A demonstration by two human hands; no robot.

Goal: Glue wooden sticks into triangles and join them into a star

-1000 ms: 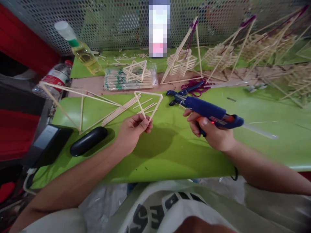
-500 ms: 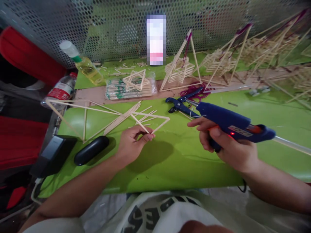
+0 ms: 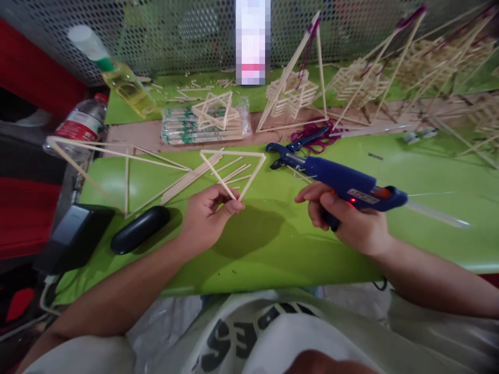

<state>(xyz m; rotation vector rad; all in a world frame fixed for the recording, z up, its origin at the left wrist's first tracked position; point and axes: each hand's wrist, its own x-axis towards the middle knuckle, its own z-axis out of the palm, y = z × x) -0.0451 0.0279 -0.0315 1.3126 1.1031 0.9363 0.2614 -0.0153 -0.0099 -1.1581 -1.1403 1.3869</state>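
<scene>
A stick triangle (image 3: pixel 233 154) is held up in front of the body, over the worktop (image 3: pixel 253 275), its lowest corner pinched between thumb and fingers of the left hand (image 3: pixel 208 215). A blue glue gun (image 3: pixel 339 174) is gripped by the fingers of the right hand (image 3: pixel 353 221), which are wrapped around its handle; whether the trigger is pressed cannot be told. Since the triangle is supported at one corner only, it could be twisted, or a joint pulled out of line, if the pinch were tightened or rolled; if the glue is soft there, the corner could be set crooked. A red light is seen on the gun, so the nozzle is probably hot, and the left fingertips could be burned if the two hands were brought together carelessly. Thin pale strands are visible near the nozzle, and the sticks could be smeared by them. The pliers (image 3: pixel 310 139) are seen just beyond the nozzle, so they could be knocked if the gun were lowered there; whether they are touched cannot be judged. The loose sticks (image 3: pixel 191 176) behind the triangle could be snagged by a dipped corner, and the larger stick frame (image 3: pixel 127 182) beside them could be jarred by a wide sweep of the left arm.
</scene>
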